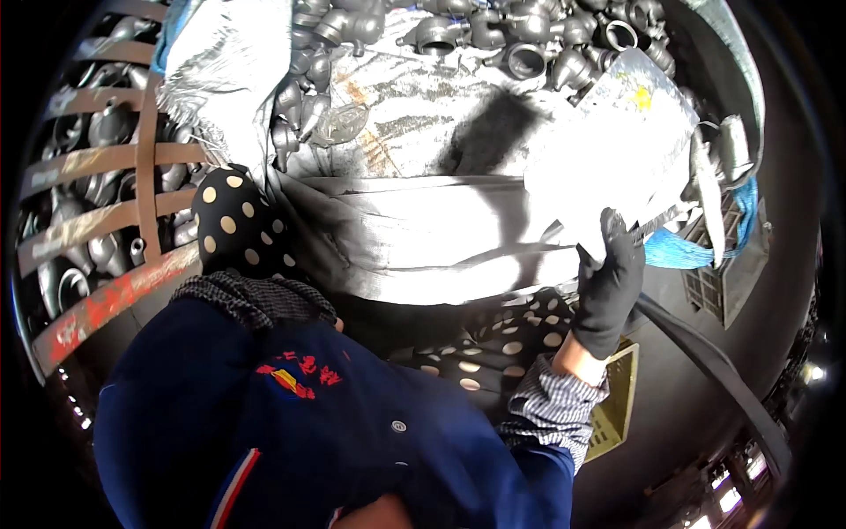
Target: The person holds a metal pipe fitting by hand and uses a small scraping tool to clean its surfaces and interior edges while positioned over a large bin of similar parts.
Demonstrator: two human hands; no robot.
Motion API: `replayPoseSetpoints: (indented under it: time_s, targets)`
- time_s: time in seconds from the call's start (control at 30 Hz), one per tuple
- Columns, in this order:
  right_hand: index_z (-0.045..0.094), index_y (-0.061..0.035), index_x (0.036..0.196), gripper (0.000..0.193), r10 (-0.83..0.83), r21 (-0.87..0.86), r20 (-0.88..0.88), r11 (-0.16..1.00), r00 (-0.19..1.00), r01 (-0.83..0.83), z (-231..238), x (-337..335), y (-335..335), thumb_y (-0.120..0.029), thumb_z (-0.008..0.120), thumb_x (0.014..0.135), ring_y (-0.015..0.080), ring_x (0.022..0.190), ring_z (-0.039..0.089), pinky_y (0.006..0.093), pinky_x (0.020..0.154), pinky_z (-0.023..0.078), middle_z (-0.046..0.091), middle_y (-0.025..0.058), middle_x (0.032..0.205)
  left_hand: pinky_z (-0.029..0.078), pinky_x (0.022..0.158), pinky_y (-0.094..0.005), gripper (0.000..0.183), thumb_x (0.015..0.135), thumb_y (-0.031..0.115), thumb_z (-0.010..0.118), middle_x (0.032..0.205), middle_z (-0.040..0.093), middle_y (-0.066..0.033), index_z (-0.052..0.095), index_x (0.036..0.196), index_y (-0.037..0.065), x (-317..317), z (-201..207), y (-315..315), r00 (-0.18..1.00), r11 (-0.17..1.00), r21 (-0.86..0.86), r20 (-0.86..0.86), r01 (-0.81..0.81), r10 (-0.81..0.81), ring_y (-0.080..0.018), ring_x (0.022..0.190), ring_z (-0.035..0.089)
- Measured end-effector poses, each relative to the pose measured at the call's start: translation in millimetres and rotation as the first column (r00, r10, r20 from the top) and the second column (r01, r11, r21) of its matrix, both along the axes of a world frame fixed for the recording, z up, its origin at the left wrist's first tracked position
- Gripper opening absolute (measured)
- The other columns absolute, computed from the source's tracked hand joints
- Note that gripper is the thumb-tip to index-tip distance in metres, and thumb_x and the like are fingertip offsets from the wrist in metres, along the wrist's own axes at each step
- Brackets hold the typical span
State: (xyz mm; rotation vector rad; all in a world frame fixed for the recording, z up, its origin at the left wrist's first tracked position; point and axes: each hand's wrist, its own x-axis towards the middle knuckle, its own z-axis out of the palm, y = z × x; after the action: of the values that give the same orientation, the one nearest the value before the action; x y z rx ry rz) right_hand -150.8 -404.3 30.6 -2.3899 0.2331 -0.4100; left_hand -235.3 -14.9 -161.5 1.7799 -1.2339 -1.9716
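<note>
My right hand point(610, 286), in a black glove, is closed on the lower edge of a flat, glaring pale panel point(656, 97) with a yellow stain. Glare washes out much of the panel, and the fingertips are partly lost against its edge. The panel leans over the right side of a pale woven sack cloth point(423, 238) spread before me. My left arm ends in a checked cuff point(256, 300). Only a sliver of wrist shows beyond it; the left hand is lost in the dark below the cloth's near edge, so its fingers cannot be made out.
Several grey rounded parts with round openings point(526, 60) lie along the cloth's far side. More fill a brown slatted cage point(145, 194) at left. Blue strapping point(683, 251) and a crate point(727, 264) stand at right, a yellow crate point(621, 397) beneath my right forearm.
</note>
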Motion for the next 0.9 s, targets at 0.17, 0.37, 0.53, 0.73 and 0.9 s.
replayPoseSetpoints:
  time_s: [0.17,0.37,0.53,0.73,0.9]
  targets:
    - [0.06,0.0022,0.113,0.031,0.065,0.219,0.224,0.969,0.972,-0.115,-17.7,34.4,-34.0,0.003,0.063,0.082,0.0196,0.104,0.063,0.0315,0.086,0.053,0.064,0.0114,0.112,0.049,0.08,-0.0365,0.043,0.096,0.039,0.044,0.099,0.066,-0.0157,0.065,0.106,0.004,33.1,13.7,-35.6,0.999,0.992,-0.123,0.03,-0.041,0.045,-0.0267,0.093,0.063]
    - [0.06,-0.0018,0.117,0.031,-0.075,0.867,0.064,0.498,0.995,-0.018,-17.8,55.8,-9.8,-0.013,0.057,0.088,0.0159,0.096,0.058,0.0286,0.076,0.048,0.061,0.0051,0.116,0.048,0.085,-0.0342,0.042,0.096,0.039,0.049,0.103,0.064,-0.011,0.059,0.116,0.003,56.1,48.6,-27.6,0.904,0.741,-0.602,0.07,-0.298,0.421,-0.0222,0.096,0.059]
    - [0.053,-0.0009,0.125,0.057,0.061,0.326,0.361,0.926,0.931,-0.187,-45.8,25.2,-3.9,0.016,0.066,0.072,0.0224,0.113,0.056,0.0331,0.095,0.046,0.057,0.01,0.121,0.044,0.095,-0.0298,0.041,0.097,0.032,0.053,0.117,0.062,-0.0075,0.057,0.123,0.001,109.1,157.1,31.8,0.164,0.063,-0.679,-0.085,-0.731,0.983,-0.0158,0.107,0.057]
    - [0.062,-0.0059,0.11,0.027,-0.067,0.973,-0.117,0.193,0.991,0.128,-65.1,-12.7,-17.7,-0.018,0.062,0.086,0.0128,0.098,0.054,0.0233,0.068,0.041,0.061,0.0027,0.111,0.044,0.055,-0.0197,0.032,0.096,0.03,0.054,0.095,0.061,0.0001,0.057,0.115,0.004,108.8,253.6,128.2,-0.541,-0.482,-0.739,-0.191,-0.47,0.819,-0.0065,0.063,0.054]
    - [0.061,-0.0048,0.112,0.028,-0.017,0.899,0.082,0.433,0.996,-0.067,-94.1,-28.9,-28.7,-0.016,0.064,0.087,0.0125,0.093,0.053,0.0266,0.068,0.043,0.06,0.0043,0.112,0.049,0.072,-0.0265,0.042,0.097,0.043,0.048,0.106,0.06,-0.0036,0.054,0.12,0.008,126.6,181.6,223.8,-0.613,-0.693,-0.361,-0.324,-0.624,0.721,-0.0133,0.092,0.059]
